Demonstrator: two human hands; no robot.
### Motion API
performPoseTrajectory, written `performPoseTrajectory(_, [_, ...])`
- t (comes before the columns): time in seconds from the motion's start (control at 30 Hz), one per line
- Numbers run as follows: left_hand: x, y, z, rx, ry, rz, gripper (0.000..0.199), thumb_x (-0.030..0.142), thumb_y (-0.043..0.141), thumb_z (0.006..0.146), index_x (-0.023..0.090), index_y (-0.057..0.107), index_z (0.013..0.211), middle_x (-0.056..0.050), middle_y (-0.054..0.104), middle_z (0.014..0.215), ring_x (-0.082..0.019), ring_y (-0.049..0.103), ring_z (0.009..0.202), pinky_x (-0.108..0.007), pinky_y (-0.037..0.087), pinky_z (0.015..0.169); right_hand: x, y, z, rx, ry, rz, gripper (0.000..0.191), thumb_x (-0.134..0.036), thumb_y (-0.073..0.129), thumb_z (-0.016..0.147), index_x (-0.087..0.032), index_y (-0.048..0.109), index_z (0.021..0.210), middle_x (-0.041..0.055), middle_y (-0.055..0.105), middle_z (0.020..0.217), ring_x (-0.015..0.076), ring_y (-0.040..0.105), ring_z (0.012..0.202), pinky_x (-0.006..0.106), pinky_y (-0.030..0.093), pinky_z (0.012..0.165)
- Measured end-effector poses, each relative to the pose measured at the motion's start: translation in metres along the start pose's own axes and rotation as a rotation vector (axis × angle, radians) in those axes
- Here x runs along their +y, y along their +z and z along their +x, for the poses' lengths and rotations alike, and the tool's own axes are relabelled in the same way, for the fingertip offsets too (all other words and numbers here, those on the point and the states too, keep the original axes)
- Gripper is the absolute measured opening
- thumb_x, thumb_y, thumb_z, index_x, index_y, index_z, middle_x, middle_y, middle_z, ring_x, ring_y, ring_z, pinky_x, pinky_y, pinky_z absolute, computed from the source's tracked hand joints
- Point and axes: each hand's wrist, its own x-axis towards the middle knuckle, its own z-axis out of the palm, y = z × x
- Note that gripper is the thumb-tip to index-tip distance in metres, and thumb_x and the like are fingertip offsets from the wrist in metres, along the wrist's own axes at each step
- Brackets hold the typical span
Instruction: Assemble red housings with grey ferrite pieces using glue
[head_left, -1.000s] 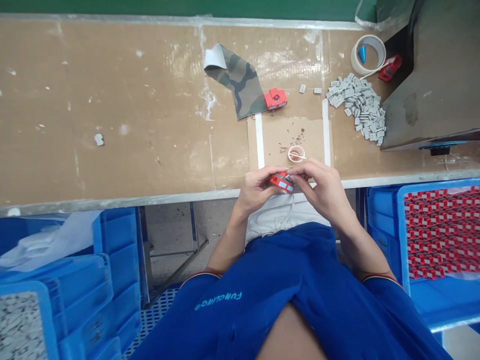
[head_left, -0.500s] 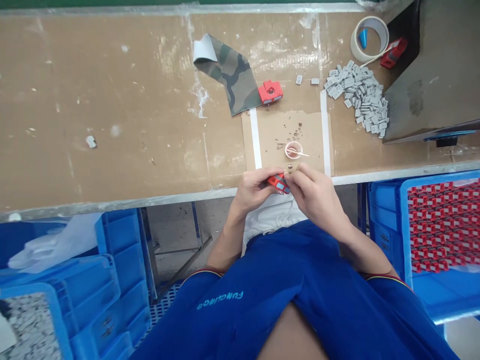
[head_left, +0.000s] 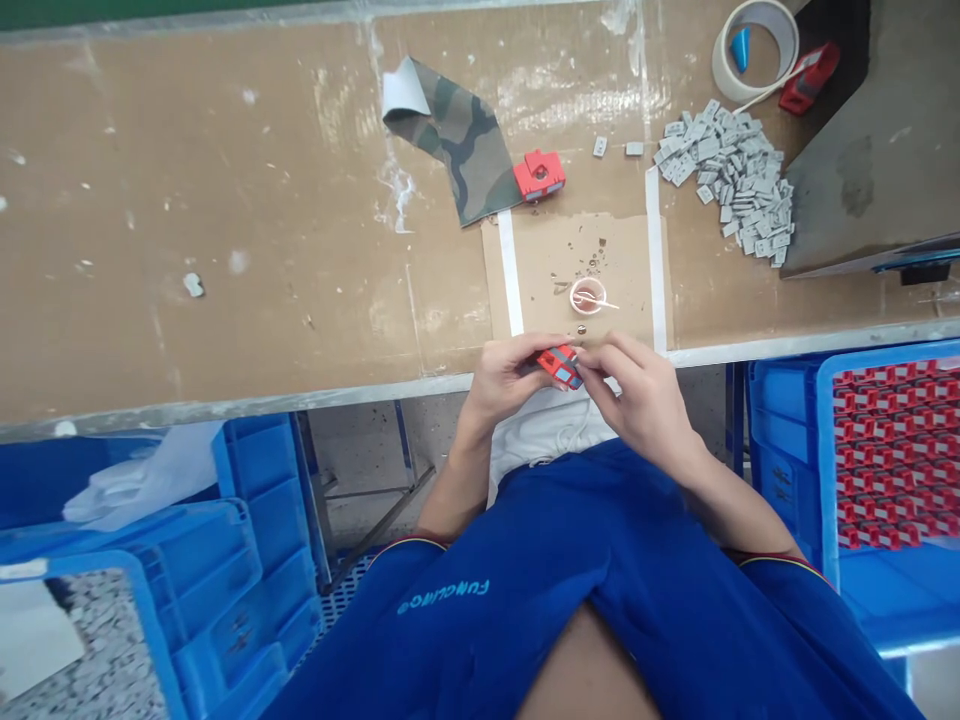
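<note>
At the table's front edge my left hand [head_left: 508, 378] is closed around a small red part [head_left: 559, 365] with grey and light-blue patches. The fingers of my right hand [head_left: 634, 385] are pinched together at the right end of that part; whether they hold something small there is hidden. Just beyond the hands stands a small round cup [head_left: 587, 296] with reddish contents and a thin white stick across it. Farther back, another red part [head_left: 539, 176] lies against a camouflage-patterned sheet [head_left: 476, 150].
Grey tiles [head_left: 735, 180] lie heaped at right, near a tape roll [head_left: 756, 50] and a red piece [head_left: 810, 78]. A metal box [head_left: 877, 150] stands at far right. Blue crates flank the body, the right one [head_left: 787, 430] holding rows of red parts.
The whole view has shifted slightly. My right fingertips have drawn back a little from the red part, leaving more of it visible. My left hand keeps its hold.
</note>
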Motion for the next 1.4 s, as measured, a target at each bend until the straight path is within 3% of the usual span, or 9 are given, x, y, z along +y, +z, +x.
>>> performPoseTrajectory(0.2, [0.003, -0.005, 0.002, -0.138, 0.030, 0.093, 0.030, 0.034, 0.084, 0.090, 0.025, 0.084, 0.118, -0.009, 0.086, 0.110, -0.020, 0.084, 0.094, -0.027, 0.066, 0.085, 0.001, -0.008, 0.001, -0.097, -0.146, -0.179, 0.025, -0.007, 0.053, 0.103, -0.021, 0.061, 0.083, 0.0039, 0.062, 0.080, 0.0180, 0.052, 0.071, 0.032, 0.038, 0.064])
performPoseTrajectory(0.47, [0.004, -0.006, 0.006, -0.159, 0.048, 0.016, 0.036, 0.039, 0.089, 0.086, 0.024, 0.085, 0.118, -0.009, 0.086, 0.099, -0.017, 0.081, 0.085, -0.025, 0.062, 0.077, 0.011, -0.013, -0.001, -0.160, 0.092, 0.282, 0.010, -0.018, 0.062, 0.103, -0.021, 0.071, 0.099, 0.0026, 0.069, 0.089, 0.0156, 0.065, 0.077, 0.028, 0.051, 0.068])
performPoseTrajectory(0.53, [0.003, -0.004, 0.006, -0.132, 0.044, -0.025, 0.042, 0.041, 0.089, 0.085, 0.024, 0.083, 0.123, -0.010, 0.085, 0.102, -0.018, 0.081, 0.088, -0.026, 0.064, 0.080, 0.012, -0.009, -0.004, -0.113, 0.109, 0.274, 0.011, -0.019, 0.062, 0.103, -0.021, 0.073, 0.103, 0.0035, 0.072, 0.092, 0.0163, 0.067, 0.080, 0.029, 0.054, 0.071])
performPoseTrajectory(0.67, [0.001, 0.003, 0.003, -0.042, 0.066, -0.065, 0.064, 0.045, 0.096, 0.074, 0.027, 0.078, 0.133, -0.012, 0.083, 0.119, -0.024, 0.081, 0.107, -0.032, 0.067, 0.091, 0.010, 0.004, -0.009, 0.109, 0.060, 0.183, 0.011, -0.019, 0.063, 0.103, -0.023, 0.073, 0.102, 0.0047, 0.074, 0.091, 0.0179, 0.070, 0.079, 0.032, 0.057, 0.069])
performPoseTrajectory(0.73, [0.001, 0.005, 0.002, -0.018, 0.084, -0.055, 0.063, 0.042, 0.096, 0.076, 0.030, 0.077, 0.134, -0.011, 0.082, 0.125, -0.025, 0.080, 0.111, -0.033, 0.067, 0.094, 0.008, 0.009, -0.009, 0.161, 0.036, 0.146, 0.012, -0.019, 0.062, 0.103, -0.024, 0.073, 0.102, 0.0057, 0.075, 0.092, 0.0191, 0.072, 0.080, 0.033, 0.058, 0.069])
performPoseTrajectory(0.9, [0.004, 0.005, 0.001, -0.049, 0.065, -0.078, 0.047, 0.026, 0.087, 0.087, 0.031, 0.077, 0.133, -0.007, 0.082, 0.128, -0.020, 0.082, 0.106, -0.028, 0.067, 0.093, 0.010, 0.012, -0.007, 0.113, 0.014, 0.125, 0.014, -0.017, 0.060, 0.103, -0.022, 0.072, 0.099, 0.0053, 0.072, 0.088, 0.0186, 0.069, 0.077, 0.032, 0.055, 0.068])
performPoseTrajectory(1.07, [0.004, 0.000, 0.002, -0.079, 0.011, -0.048, 0.042, 0.027, 0.087, 0.087, 0.027, 0.079, 0.128, -0.008, 0.084, 0.122, -0.022, 0.082, 0.109, -0.030, 0.066, 0.095, 0.016, 0.016, -0.007, 0.091, 0.022, 0.170, 0.015, -0.017, 0.060, 0.100, -0.022, 0.069, 0.089, 0.0012, 0.065, 0.079, 0.0155, 0.060, 0.067, 0.029, 0.049, 0.062])
performPoseTrajectory(1.27, [0.003, -0.002, 0.002, -0.074, 0.004, -0.033, 0.041, 0.032, 0.088, 0.086, 0.023, 0.080, 0.125, -0.011, 0.083, 0.123, -0.023, 0.081, 0.109, -0.032, 0.065, 0.096, 0.012, 0.019, -0.010, 0.126, 0.052, 0.221, 0.012, -0.015, 0.062, 0.101, -0.020, 0.071, 0.095, 0.0013, 0.065, 0.082, 0.0142, 0.062, 0.070, 0.027, 0.049, 0.064])
performPoseTrajectory(1.4, [0.001, -0.001, 0.001, -0.115, 0.019, -0.141, 0.050, 0.028, 0.087, 0.088, 0.023, 0.074, 0.136, -0.012, 0.082, 0.126, -0.022, 0.082, 0.108, -0.027, 0.065, 0.095, 0.009, 0.014, -0.014, 0.100, 0.024, 0.139, 0.010, -0.014, 0.063, 0.101, -0.019, 0.072, 0.098, 0.0026, 0.066, 0.083, 0.0145, 0.063, 0.070, 0.026, 0.050, 0.066])
